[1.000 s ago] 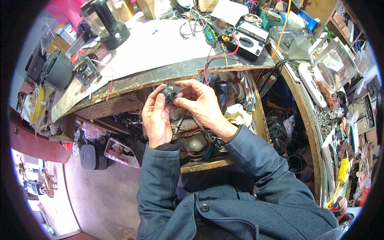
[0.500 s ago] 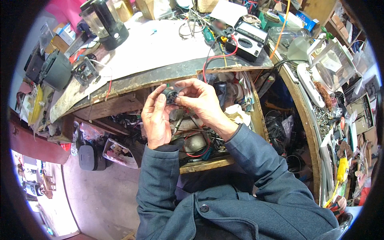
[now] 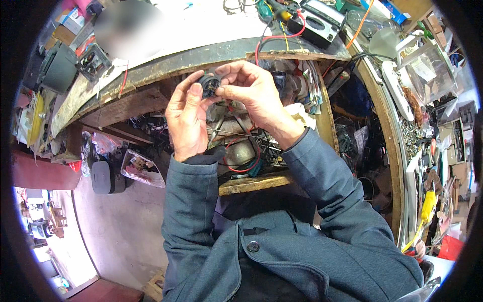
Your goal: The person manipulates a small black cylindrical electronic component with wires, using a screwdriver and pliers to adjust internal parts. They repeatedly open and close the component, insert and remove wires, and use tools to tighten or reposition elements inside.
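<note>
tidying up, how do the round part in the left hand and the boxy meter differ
The round part is small and held in the left fingers; the meter is larger and rests on the bench. The round part is dark, the meter black and white. Both show dark surfaces.

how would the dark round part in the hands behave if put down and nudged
The dark round part might roll if stood on edge, given its circular outline. It's probably light, as the left hand and right hand hold it by fingertip grip. It looks stiff, showing no obvious bend there.

Cluttered workshop, worn workbench [image 3: 201, 55], multimeter [image 3: 317, 25]
</note>
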